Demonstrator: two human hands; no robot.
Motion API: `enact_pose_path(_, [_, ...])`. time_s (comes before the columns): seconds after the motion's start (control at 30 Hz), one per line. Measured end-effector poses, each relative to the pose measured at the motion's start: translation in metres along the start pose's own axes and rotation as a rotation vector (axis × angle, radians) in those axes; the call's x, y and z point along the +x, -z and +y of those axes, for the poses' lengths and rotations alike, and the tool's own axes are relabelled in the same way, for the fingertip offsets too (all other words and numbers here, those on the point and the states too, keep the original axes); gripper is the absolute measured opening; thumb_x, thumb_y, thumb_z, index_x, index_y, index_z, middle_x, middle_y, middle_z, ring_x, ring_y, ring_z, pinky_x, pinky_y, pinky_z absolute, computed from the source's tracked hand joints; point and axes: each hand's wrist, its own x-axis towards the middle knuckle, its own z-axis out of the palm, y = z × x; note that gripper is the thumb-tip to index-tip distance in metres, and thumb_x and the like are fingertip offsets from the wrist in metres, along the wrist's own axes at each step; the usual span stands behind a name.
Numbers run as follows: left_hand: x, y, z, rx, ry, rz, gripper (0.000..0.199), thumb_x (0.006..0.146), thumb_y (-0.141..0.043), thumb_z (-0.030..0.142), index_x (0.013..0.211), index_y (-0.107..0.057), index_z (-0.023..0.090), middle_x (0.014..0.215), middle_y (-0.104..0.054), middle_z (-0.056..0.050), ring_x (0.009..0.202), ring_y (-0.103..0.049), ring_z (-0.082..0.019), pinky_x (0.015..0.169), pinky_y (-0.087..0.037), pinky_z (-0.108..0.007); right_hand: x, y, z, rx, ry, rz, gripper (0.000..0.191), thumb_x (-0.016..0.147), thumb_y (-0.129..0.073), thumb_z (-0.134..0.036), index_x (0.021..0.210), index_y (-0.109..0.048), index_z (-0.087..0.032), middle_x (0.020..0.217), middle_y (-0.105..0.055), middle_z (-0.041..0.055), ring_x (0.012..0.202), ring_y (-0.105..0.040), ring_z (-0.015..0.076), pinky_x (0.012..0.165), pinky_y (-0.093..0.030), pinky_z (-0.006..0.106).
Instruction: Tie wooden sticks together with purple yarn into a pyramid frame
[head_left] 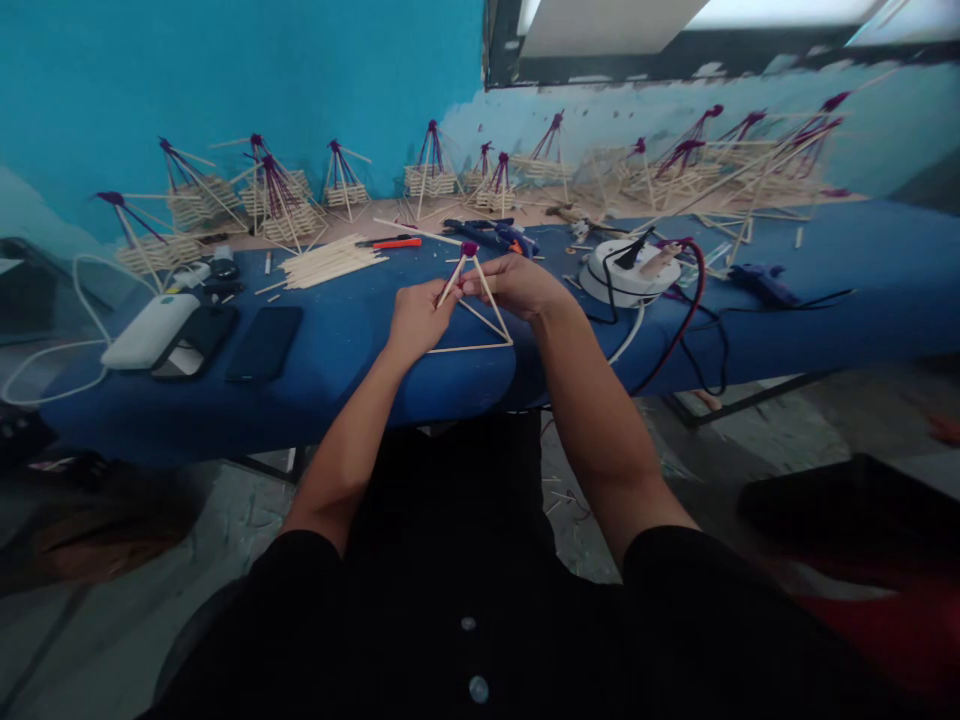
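Observation:
A pyramid-shaped frame of thin wooden sticks [487, 345], bound at its peak with purple yarn [469, 249], stands on the blue-covered table in front of me. My left hand [422, 318] is closed on its left side, thumb and fingers pinching a slanting stick. From the other side my right hand [521, 285] reaches in with closed fingers, its fingertips meeting the left ones just below the peak. A bit of purple shows between the fingertips, but its exact form is hidden. One longer stick juts from the peak to the upper left.
Loose sticks [334, 262] lie behind my left hand, beside an orange-and-black cutter [396, 242]. Glue guns [491, 235] lie behind the frame. A white cord reel [630, 272] with cables stands right. Phones [264, 343] lie left. Several finished-looking stick structures [429, 180] line the wall.

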Motion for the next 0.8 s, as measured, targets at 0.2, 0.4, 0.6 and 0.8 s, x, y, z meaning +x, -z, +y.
enact_pose_path(0.2, [-0.001,0.002,0.003,0.016,0.005,-0.019,0.034,0.107,-0.064,0.038,0.080,-0.077,0.022,0.065,-0.065,0.000,0.066,-0.060,-0.017,0.069,-0.041,-0.034,0.010,-0.001,0.003,0.100,0.068,-0.162,0.026,0.068,-0.097,-0.025,0.067,-0.071,-0.018,0.060,-0.059,-0.0037,0.049,-0.036,0.0037,0.043,-0.024,0.020])
enact_pose_path(0.4, [-0.001,0.000,0.002,-0.010,0.039,-0.002,0.033,0.110,-0.061,0.038,0.101,-0.088,0.021,0.079,-0.079,-0.003,0.075,-0.069,-0.019,0.075,-0.050,-0.031,0.002,0.010,-0.003,0.182,0.062,-0.044,0.015,0.067,-0.087,-0.018,0.072,-0.073,-0.018,0.066,-0.063,-0.0023,0.057,-0.050,0.0070,0.051,-0.038,0.019])
enact_pose_path(0.6, [-0.002,0.000,0.004,-0.028,0.067,-0.008,0.033,0.112,-0.061,0.033,0.117,-0.090,0.020,0.090,-0.086,-0.005,0.079,-0.075,-0.018,0.080,-0.053,-0.030,-0.017,0.027,-0.019,0.174,0.237,-0.002,0.011,0.072,-0.084,-0.020,0.074,-0.073,-0.020,0.084,-0.074,0.0027,0.083,-0.069,0.0136,0.071,-0.053,0.024])
enact_pose_path(0.8, [-0.001,0.000,0.004,-0.014,0.079,-0.006,0.033,0.111,-0.061,0.031,0.120,-0.091,0.021,0.071,-0.077,0.000,0.067,-0.067,-0.017,0.075,-0.049,-0.031,-0.033,0.019,-0.037,0.100,0.311,0.102,0.026,0.078,-0.089,-0.027,0.072,-0.065,-0.023,0.083,-0.070,0.0029,0.093,-0.074,0.0210,0.086,-0.062,0.035])
